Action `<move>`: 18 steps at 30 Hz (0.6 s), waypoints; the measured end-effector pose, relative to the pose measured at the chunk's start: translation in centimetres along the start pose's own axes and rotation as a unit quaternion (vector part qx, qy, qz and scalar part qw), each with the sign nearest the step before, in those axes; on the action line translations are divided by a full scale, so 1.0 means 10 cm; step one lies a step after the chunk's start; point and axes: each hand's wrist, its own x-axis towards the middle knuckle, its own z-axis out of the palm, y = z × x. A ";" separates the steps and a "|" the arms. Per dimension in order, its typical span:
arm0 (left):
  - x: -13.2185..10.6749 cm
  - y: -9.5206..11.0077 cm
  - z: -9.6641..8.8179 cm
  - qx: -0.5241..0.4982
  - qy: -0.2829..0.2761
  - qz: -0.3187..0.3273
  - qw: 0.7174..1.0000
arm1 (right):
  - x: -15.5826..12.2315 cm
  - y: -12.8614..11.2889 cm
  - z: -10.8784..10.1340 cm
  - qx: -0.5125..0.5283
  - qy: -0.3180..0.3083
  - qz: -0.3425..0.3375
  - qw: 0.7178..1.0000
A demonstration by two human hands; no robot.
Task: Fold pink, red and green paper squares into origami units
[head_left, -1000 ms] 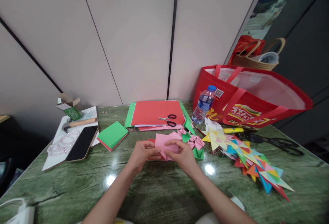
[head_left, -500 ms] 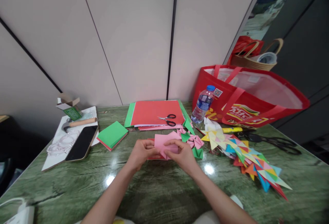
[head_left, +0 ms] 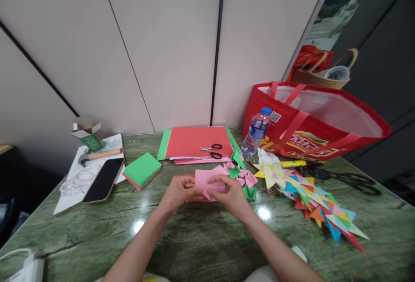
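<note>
Between my hands is a sheet of pink paper (head_left: 205, 179), partly folded at its right side. My left hand (head_left: 178, 192) pinches its left edge between thumb and fingers. On the other side my right hand (head_left: 227, 191) grips the paper, its thumb and fingertips near the fold. Red paper (head_left: 191, 199) shows under and behind the pink sheet. Just right of my hands lie folded pink paper pieces (head_left: 249, 178) and a green folded piece (head_left: 249, 193). Beyond them, small scissors (head_left: 214, 150) with black handles rest on a stack of red paper (head_left: 194, 139).
Green and red sheets (head_left: 142, 169), a phone (head_left: 103, 180), a hammer (head_left: 103, 154) and a small box (head_left: 90, 137) stand left. To the right are a water bottle (head_left: 257, 131), a red bag (head_left: 298, 122), colourful folded-paper chain (head_left: 319, 200) and black scissors (head_left: 346, 177).
Hardly anything differs. Both hands keep the same hold on the pink paper, and the view has shifted very slightly.
</note>
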 end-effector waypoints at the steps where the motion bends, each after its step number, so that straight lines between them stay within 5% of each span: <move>1: 0.00 0.01 -0.01 0.004 -0.005 -0.001 1.000 | 0.00 0.01 0.00 -0.003 -0.007 -0.003 1.000; 11: -0.04 0.04 -0.03 0.087 -0.109 -0.037 0.990 | -0.03 0.01 0.00 -0.011 -0.073 -0.028 0.997; 18: 0.00 -0.03 -0.02 0.095 -0.097 -0.035 0.990 | 0.00 0.08 0.01 -0.027 -0.039 -0.029 0.998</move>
